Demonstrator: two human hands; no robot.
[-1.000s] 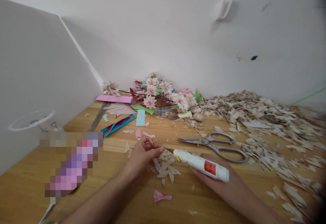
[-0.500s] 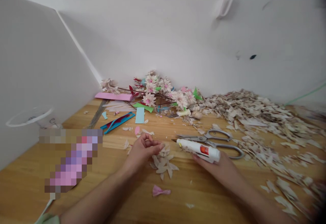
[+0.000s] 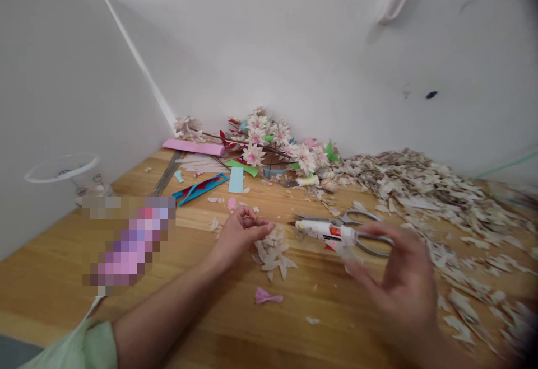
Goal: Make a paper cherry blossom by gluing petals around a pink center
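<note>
My left hand (image 3: 244, 230) is closed in a pinch, with thumb and forefinger at the upper edge of a small cluster of pale petals (image 3: 275, 258). What lies between those fingertips is too small to make out. A white glue gun (image 3: 323, 229) with a red label rests by the scissors (image 3: 363, 218), its nozzle pointing left. Just behind the glue gun's rear end, my right hand (image 3: 399, 279) is open, thumb and fingers apart and nothing in them. A gathered pink paper piece (image 3: 268, 296) lies on the wooden table in front of the petals.
Paper flowers on branches (image 3: 273, 139) lie against the back wall. A large heap of dry petals (image 3: 420, 184) spreads over the right side. On the left are a clear plastic cup (image 3: 90, 181), a blurred-out pink and purple object (image 3: 130, 246) and a blue strip (image 3: 200, 188).
My right hand has let go of the glue gun and drawn back to the right, its fingers opening. The left hand keeps its pinch by the petals. The view has shifted slightly.
</note>
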